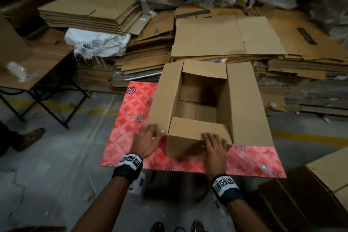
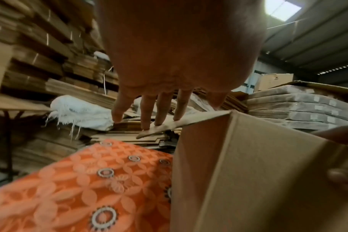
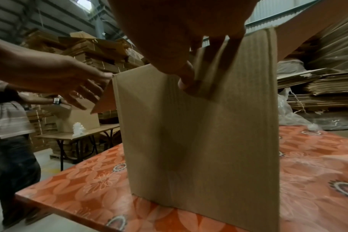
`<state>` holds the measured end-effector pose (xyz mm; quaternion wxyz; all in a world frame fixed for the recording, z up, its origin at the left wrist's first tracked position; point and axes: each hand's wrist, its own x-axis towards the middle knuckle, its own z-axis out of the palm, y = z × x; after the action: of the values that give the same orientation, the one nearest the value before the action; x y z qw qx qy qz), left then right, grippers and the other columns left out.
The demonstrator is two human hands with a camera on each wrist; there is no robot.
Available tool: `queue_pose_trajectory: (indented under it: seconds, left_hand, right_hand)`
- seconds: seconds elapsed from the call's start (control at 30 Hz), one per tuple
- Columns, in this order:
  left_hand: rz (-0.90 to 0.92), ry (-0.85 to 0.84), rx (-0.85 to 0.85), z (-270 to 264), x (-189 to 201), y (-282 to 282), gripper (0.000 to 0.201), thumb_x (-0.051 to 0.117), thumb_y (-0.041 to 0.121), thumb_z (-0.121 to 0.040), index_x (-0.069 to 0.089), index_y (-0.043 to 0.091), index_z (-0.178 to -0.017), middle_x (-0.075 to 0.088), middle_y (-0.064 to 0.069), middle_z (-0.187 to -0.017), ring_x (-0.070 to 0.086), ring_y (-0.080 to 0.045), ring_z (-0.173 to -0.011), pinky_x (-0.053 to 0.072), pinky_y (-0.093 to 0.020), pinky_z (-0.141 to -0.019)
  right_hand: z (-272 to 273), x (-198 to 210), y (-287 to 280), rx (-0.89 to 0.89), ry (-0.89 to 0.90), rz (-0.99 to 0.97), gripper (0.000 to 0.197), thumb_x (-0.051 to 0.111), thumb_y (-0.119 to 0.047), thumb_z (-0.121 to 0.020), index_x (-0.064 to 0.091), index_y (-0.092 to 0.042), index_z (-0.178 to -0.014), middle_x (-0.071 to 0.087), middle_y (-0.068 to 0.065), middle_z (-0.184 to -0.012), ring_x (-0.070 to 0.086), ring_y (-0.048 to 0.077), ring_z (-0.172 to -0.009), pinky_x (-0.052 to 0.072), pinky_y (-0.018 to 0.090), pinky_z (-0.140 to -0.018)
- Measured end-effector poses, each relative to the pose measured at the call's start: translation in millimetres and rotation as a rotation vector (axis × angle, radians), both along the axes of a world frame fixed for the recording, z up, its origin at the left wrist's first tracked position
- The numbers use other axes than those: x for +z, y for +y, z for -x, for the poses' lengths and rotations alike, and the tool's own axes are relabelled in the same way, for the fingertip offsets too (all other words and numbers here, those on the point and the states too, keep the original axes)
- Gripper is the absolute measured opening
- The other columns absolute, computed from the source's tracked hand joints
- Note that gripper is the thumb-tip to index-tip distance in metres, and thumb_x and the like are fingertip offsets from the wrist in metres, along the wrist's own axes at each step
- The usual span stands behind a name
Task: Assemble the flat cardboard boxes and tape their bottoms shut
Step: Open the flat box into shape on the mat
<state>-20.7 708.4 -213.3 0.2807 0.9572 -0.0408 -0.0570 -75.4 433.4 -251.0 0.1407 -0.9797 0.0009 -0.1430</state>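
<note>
A brown cardboard box (image 1: 243, 103) stands upright on the red flower-patterned table (image 1: 131, 137) with its upper flaps spread. The two long flaps lean outward and the two short ones tip inward. Folded flaps show at the bottom inside. My left hand (image 1: 150, 133) reaches to the near corner of the left long flap, and its straight fingertips (image 2: 159, 122) touch the flap's edge. My right hand (image 1: 212, 139) lies on the near short flap at its fold, with the thumb (image 3: 186, 78) against the near wall (image 3: 199, 141). No tape is in view.
Stacks of flat cardboard (image 1: 90, 15) and loose sheets (image 1: 226, 37) fill the space behind the table, with a white sack (image 1: 98, 43) among them. A folding table (image 1: 28, 73) stands at the left, beside another person (image 3: 10, 117). Another box (image 1: 320, 184) sits at the lower right.
</note>
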Motion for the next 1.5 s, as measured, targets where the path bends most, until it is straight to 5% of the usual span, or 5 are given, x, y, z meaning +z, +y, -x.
queue_pose_trajectory:
  seconds: [0.2,0.6,0.87,1.07,1.5]
  left_hand:
    - [0.271,0.100,0.059,3.8,-9.8,-18.7,0.054,0.040,0.062,-0.102,0.050,0.023,-0.137,0.066,-0.008,-0.132,0.063,-0.029,-0.120,0.041,-0.030,-0.094]
    - [-0.138,-0.342,-0.255,-9.3,31.6,-63.8,0.050,0.057,0.025,-0.092,0.050,0.019,-0.142,0.039,-0.014,-0.157,0.020,-0.037,-0.153,0.015,-0.055,-0.125]
    - [-0.246,0.070,-0.549,-57.8,65.7,-153.2,0.085,0.069,0.027,-0.079,0.034,0.023,-0.156,0.041,-0.011,-0.154,0.032,-0.030,-0.144,0.032,-0.052,-0.115]
    - [-0.395,0.252,-0.535,-89.2,57.4,-184.2,0.122,0.076,0.043,-0.061,0.006,0.038,-0.162,0.016,-0.013,-0.169,0.008,-0.032,-0.157,0.007,-0.070,-0.118]
    - [-0.139,-0.679,-0.701,-23.8,73.6,-104.5,0.078,0.077,-0.003,-0.059,0.051,0.018,-0.130,0.052,-0.008,-0.121,0.050,-0.023,-0.115,0.029,-0.053,-0.110]
  right_hand:
    - [-7.1,-1.5,-9.1,0.033,0.012,-0.006,0.083,0.073,0.017,-0.058,0.062,-0.016,-0.134,0.064,0.007,-0.132,0.053,0.032,-0.128,0.028,0.051,-0.113]
    - [-6.2,37.0,-17.6,0.074,-0.067,-0.455,0.036,0.073,-0.010,-0.085,0.069,-0.015,-0.121,0.069,0.001,-0.121,0.062,0.020,-0.111,0.045,0.040,-0.105]
    - [-16.8,69.7,-94.7,-0.133,-0.108,-0.456,0.044,0.058,0.014,-0.076,0.073,-0.009,-0.110,0.070,0.009,-0.114,0.066,0.025,-0.102,0.048,0.025,-0.093]
    - [-23.3,64.6,-140.4,-0.205,0.154,-0.557,0.042,0.058,0.007,-0.081,0.073,-0.006,-0.117,0.070,0.015,-0.123,0.065,0.031,-0.117,0.049,0.037,-0.106]
    - [-30.4,79.9,-120.5,0.140,0.477,-0.042,0.066,0.064,-0.012,-0.093,0.045,-0.034,-0.152,0.045,0.002,-0.116,0.058,0.027,-0.092,0.047,0.036,-0.074]
